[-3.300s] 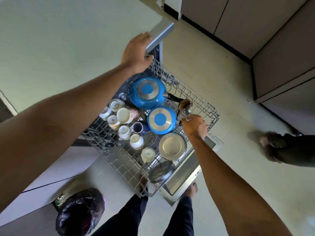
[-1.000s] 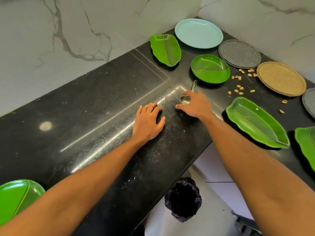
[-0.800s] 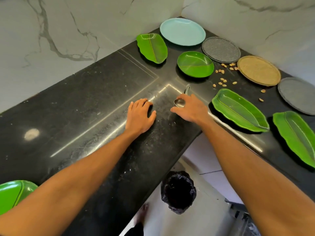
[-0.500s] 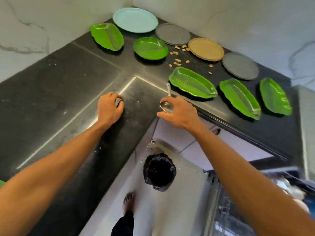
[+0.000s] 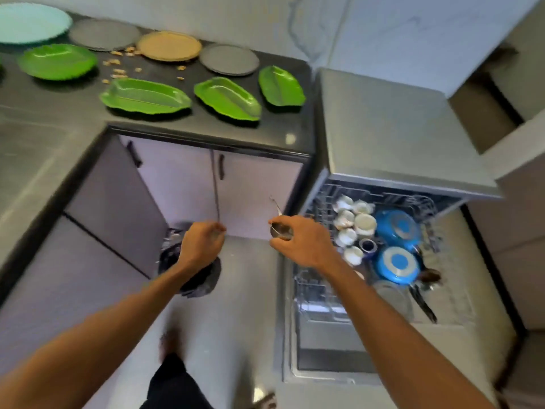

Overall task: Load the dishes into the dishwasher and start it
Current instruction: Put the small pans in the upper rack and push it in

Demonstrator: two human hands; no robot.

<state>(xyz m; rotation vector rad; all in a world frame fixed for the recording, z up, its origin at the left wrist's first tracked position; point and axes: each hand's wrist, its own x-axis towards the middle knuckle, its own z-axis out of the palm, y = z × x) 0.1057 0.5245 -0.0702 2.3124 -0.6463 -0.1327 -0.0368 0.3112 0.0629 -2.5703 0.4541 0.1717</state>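
The right hand (image 5: 303,243) had its grip clamped on the bowl of a small steel ladle (image 5: 280,230) just beside the dishwasher rack (image 5: 309,290), the left hand (image 5: 200,243) loosely curled and empty, so I reckoned it wanted laying bowl-down clear of the cups (image 5: 354,222).

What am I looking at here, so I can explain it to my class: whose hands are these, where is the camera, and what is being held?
There is no machine: a person wears one wide-angle camera on the head, looking down at their own bare arms. The right hand grips a small metal scoop near the open dishwasher, whose rack holds cups and blue pots. The left hand is curled; blur hides whether it holds anything. On the black counter lie green leaf-shaped dishes and round plates.
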